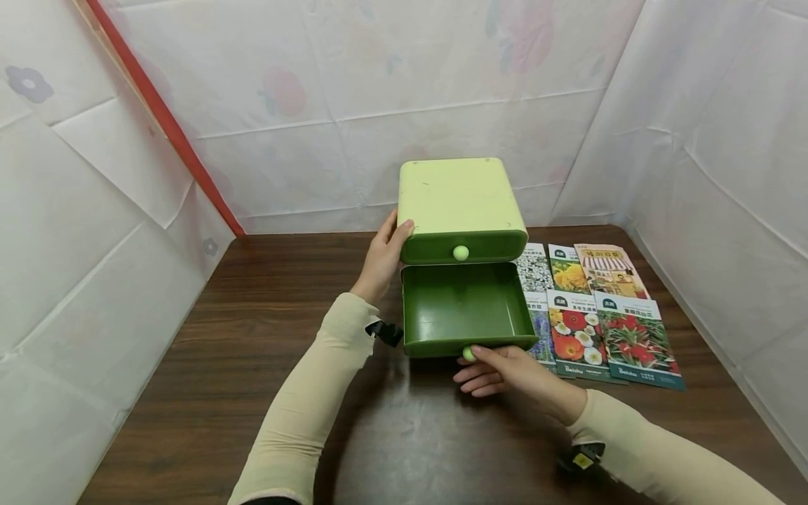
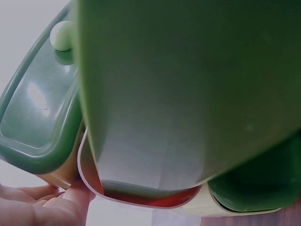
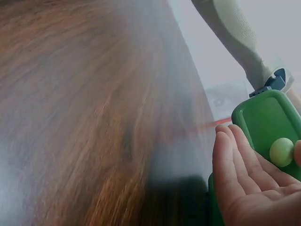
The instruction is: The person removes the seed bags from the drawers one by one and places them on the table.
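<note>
A small cabinet with a pale yellow-green shell [image 1: 457, 193] stands toward the back of the table. Its upper drawer [image 1: 429, 247], dark green with a round light-green knob, is closed. Below it a green drawer [image 1: 467, 301] is pulled far out, and its inside shows nothing in it. My left hand [image 1: 381, 259] rests against the cabinet's left side, thumb at the upper front edge. At the pulled-out drawer's front, my right hand [image 1: 511, 373] pinches the drawer knob [image 3: 281, 151] with the thumb, the other fingers stretched out beneath. Another green drawer [image 2: 258, 186] shows lower down in the left wrist view.
Several flower-seed packets [image 1: 640, 340] lie in overlapping rows on the table right of the cabinet, some partly hidden behind the drawer. The dark wooden table [image 1: 252, 315] is bordered by white printed sheeting [image 1: 353, 133] at the back and sides.
</note>
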The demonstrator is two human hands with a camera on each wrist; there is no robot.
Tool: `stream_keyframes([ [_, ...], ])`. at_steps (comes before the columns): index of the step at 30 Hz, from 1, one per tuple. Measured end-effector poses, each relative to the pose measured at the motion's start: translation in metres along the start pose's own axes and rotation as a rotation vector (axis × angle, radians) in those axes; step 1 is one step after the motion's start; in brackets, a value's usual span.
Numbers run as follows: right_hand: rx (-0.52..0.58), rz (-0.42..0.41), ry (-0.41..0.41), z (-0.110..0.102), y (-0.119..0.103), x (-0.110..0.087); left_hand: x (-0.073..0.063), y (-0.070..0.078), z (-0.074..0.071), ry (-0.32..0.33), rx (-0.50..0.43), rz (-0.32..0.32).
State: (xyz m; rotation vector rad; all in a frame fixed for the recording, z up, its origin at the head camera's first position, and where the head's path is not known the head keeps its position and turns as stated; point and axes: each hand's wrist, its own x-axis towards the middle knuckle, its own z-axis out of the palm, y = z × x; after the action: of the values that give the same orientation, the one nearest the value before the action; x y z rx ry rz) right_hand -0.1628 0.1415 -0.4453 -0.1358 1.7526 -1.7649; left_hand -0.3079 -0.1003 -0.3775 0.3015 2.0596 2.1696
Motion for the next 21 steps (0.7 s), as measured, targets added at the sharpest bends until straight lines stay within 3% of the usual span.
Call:
stream_keyframes([
  [12,0.067,0.007,0.033,0.006,-0.006,-0.001,0.000,-0.004,-0.001,0.005,0.044,0.025],
  [21,0.083,0.000,0.084,0.006,-0.016,0.003,0.001,-0.004,-0.001,0.006,0.019,0.022],
])
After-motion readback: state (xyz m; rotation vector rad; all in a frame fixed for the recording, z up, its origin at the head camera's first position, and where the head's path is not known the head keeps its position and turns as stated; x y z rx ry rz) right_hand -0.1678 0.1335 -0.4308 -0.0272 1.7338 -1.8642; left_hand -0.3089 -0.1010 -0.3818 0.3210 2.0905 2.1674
